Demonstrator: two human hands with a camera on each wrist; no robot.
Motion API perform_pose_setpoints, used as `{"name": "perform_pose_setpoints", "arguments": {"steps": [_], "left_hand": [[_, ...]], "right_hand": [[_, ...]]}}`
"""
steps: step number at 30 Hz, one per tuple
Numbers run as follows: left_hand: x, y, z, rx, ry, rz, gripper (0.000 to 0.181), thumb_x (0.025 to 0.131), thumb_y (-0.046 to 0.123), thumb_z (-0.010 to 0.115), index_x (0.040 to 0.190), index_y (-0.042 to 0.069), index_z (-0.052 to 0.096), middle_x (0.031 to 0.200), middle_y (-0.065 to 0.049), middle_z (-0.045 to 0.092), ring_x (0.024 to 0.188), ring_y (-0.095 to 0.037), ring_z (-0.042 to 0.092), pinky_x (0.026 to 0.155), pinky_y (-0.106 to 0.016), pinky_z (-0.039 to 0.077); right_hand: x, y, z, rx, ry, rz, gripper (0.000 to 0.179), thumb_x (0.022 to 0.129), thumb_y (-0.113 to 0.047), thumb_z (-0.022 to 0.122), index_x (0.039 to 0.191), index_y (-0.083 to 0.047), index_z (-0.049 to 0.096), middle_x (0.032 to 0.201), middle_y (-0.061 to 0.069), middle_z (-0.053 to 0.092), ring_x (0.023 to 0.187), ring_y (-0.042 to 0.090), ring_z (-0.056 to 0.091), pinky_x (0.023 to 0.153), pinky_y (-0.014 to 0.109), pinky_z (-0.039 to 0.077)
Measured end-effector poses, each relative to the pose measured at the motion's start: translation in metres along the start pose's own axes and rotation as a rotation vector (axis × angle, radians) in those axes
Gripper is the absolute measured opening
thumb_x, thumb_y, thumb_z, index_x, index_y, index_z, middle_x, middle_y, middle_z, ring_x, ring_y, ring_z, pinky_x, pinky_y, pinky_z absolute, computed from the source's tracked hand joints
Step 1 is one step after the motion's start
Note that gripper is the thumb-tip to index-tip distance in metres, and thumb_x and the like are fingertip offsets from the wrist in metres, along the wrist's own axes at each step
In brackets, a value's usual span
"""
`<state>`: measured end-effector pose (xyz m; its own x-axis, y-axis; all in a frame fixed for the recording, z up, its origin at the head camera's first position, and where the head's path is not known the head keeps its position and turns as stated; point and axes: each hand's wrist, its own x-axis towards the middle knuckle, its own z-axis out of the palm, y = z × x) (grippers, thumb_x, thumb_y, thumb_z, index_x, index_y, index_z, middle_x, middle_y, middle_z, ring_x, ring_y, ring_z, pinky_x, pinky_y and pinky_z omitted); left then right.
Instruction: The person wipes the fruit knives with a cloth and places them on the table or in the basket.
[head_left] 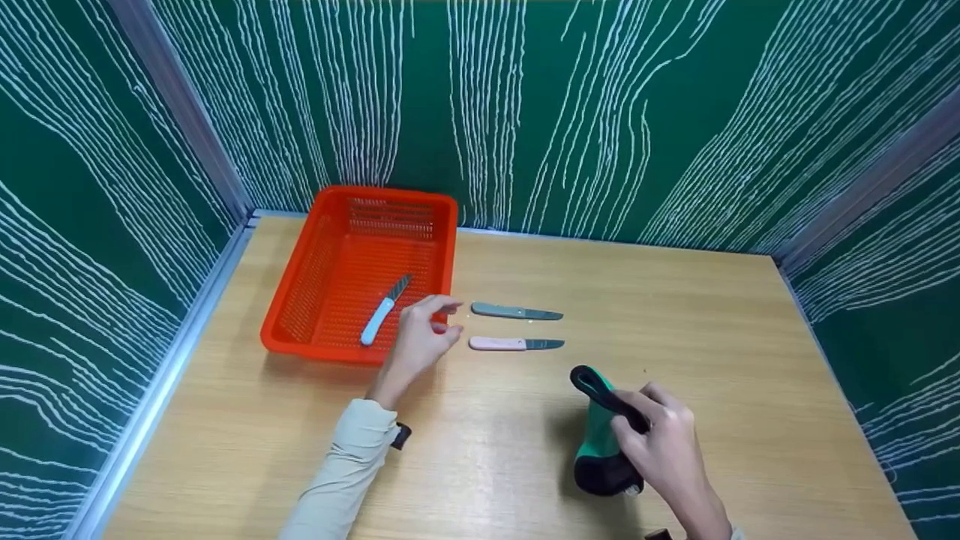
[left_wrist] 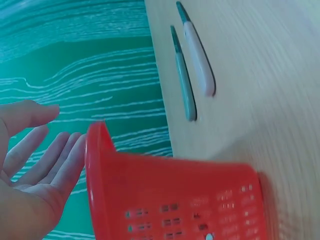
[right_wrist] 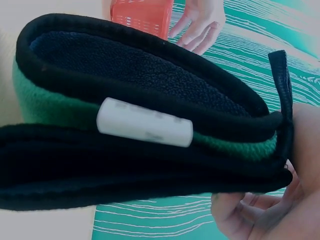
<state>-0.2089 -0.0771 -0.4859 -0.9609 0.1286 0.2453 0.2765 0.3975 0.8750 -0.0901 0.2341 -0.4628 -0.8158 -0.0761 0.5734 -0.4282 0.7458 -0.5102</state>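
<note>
Green cloth piece (head_left: 598, 433), black edging (right_wrist: 220, 120), 1 white tag (right_wrist: 145, 122)

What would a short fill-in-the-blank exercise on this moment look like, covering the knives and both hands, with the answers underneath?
1. The knife in the red basket has a ____ handle.
2. Beside the pink-handled knife on the table lies another knife, whose handle is ____.
3. The person's ____ hand grips the green-and-black fabric item.
4. The other hand is holding ____.

Missing words: light blue; green; right; nothing.
</note>
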Motion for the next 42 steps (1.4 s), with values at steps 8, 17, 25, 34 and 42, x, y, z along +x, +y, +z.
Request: {"name": "perform_pose_setpoints", "arguments": {"steps": [8,17,25,34,42], "left_hand": [[0.001,-0.001,0.017,-0.039,-0.03,-0.014,0.033,0.082,0.001,0.07,0.114,0.007,0.066,0.114,-0.009,0.062,0.105,-0.026,0.059,0.083,-0.031,0.054],[0.003,0.003,0.033,0.027,0.025,0.015,0.032,0.077,-0.004,0.071,0.107,0.007,0.068,0.111,-0.007,0.064,0.105,-0.023,0.059,0.082,-0.032,0.055],[0.003,0.009,0.048,0.073,0.091,-0.076,0.036,0.078,-0.001,0.073,0.112,0.005,0.065,0.115,-0.008,0.06,0.103,-0.022,0.057,0.087,-0.036,0.053],[0.0,0.009,0.068,0.164,0.12,-0.149,0.049,0.076,0.001,0.076,0.122,0.01,0.061,0.128,-0.007,0.055,0.115,-0.023,0.05,0.101,-0.037,0.043],[-0.005,0.0,0.079,0.163,0.064,-0.174,0.051,0.074,-0.006,0.073,0.122,0.006,0.059,0.13,-0.011,0.053,0.122,-0.026,0.049,0.103,-0.039,0.041]], "right_hand": [[0.0,-0.001,-0.003,-0.005,0.001,0.015,0.03,0.062,0.015,0.063,0.082,-0.004,0.075,0.068,-0.007,0.05,0.053,0.005,0.041,0.04,0.014,0.032],[-0.001,-0.001,-0.004,0.013,0.022,-0.005,0.03,0.062,0.014,0.063,0.082,-0.005,0.074,0.069,-0.007,0.049,0.052,0.004,0.038,0.038,0.014,0.029],[-0.001,-0.001,-0.005,0.0,0.017,0.019,0.028,0.062,0.015,0.063,0.082,-0.001,0.074,0.069,-0.006,0.05,0.051,0.004,0.038,0.037,0.014,0.03],[0.0,0.001,-0.004,-0.008,0.022,0.033,0.029,0.061,0.015,0.064,0.082,-0.002,0.074,0.068,-0.005,0.049,0.05,0.005,0.038,0.037,0.014,0.03],[0.002,0.002,0.0,0.003,0.032,0.018,0.03,0.061,0.014,0.065,0.081,-0.006,0.075,0.069,-0.007,0.049,0.051,0.005,0.038,0.038,0.014,0.03]]}}
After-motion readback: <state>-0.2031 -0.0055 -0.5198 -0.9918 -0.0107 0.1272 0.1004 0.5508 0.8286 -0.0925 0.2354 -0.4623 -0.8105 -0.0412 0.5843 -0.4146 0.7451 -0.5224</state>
